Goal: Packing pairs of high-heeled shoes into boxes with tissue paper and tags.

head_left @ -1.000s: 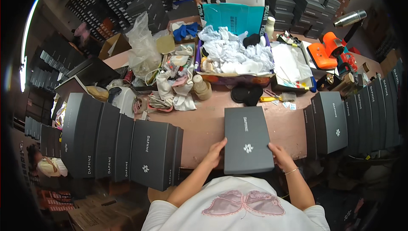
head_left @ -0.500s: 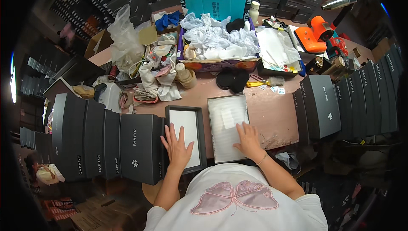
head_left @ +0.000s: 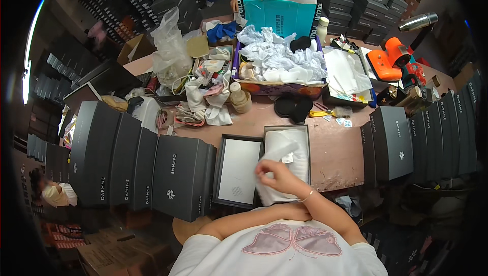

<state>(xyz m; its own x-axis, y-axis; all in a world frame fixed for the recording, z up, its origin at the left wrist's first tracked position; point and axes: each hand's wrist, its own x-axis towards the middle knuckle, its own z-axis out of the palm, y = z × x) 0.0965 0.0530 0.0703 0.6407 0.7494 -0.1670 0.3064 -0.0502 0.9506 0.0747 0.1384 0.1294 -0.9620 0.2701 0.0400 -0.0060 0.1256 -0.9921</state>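
Note:
A dark grey gift box lies open on the pink table in front of me. Its lid (head_left: 235,170) rests upside down on the left, showing a pale inside. The base (head_left: 299,133) sits next to it on the right, lined with white tissue paper (head_left: 281,150). My right hand (head_left: 276,175) hovers over the base's near end and pinches a fold of that tissue. My left forearm crosses my body, and my left hand (head_left: 293,211) lies at the base's near edge, partly under my right wrist, its grip hidden.
Rows of shut dark grey boxes stand at left (head_left: 137,174) and right (head_left: 399,141). Behind are a carton of crumpled white tissue (head_left: 284,62), an orange tool (head_left: 386,62), black round pads (head_left: 292,107), a tape roll (head_left: 241,101) and a plastic bag (head_left: 170,47). Another person (head_left: 53,195) sits low left.
The shut box was opened, its lid laid to the left. My left hand left the lid and moved across to the base; my right hand lifted a fold of the tissue.

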